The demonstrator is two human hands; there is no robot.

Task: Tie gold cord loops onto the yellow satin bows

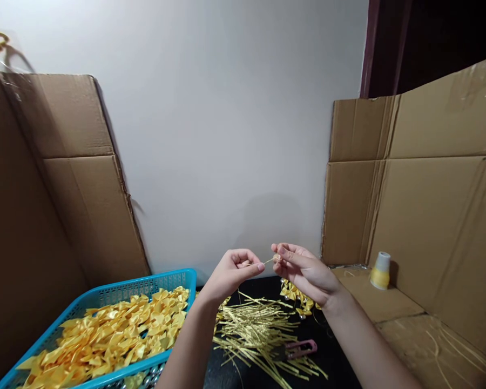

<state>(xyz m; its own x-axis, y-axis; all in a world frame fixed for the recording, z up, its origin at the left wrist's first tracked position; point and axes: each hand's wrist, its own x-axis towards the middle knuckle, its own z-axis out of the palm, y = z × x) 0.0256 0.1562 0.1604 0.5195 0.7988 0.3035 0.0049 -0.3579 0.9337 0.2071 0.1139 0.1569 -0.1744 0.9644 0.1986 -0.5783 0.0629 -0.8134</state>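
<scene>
My left hand [238, 268] and my right hand [303, 270] are raised over the dark work surface, close to each other. A thin golden strand [269, 261] runs between their fingertips, pinched at both sides. Below them lies a loose pile of gold strips [255, 324]. Yellow ribbon bows with small silvery beads [294, 294] sit behind and under my right hand. To the left, a blue plastic basket [192, 278] holds many yellow satin bows [121, 329].
A pink-handled tool [302, 348] lies on the strips' right side. A spool of yellow thread [380, 272] stands on cardboard at the right, with loose strands [439, 351] nearer. Cardboard walls [85, 200] flank both sides, and a pale wall [227, 135] rises behind.
</scene>
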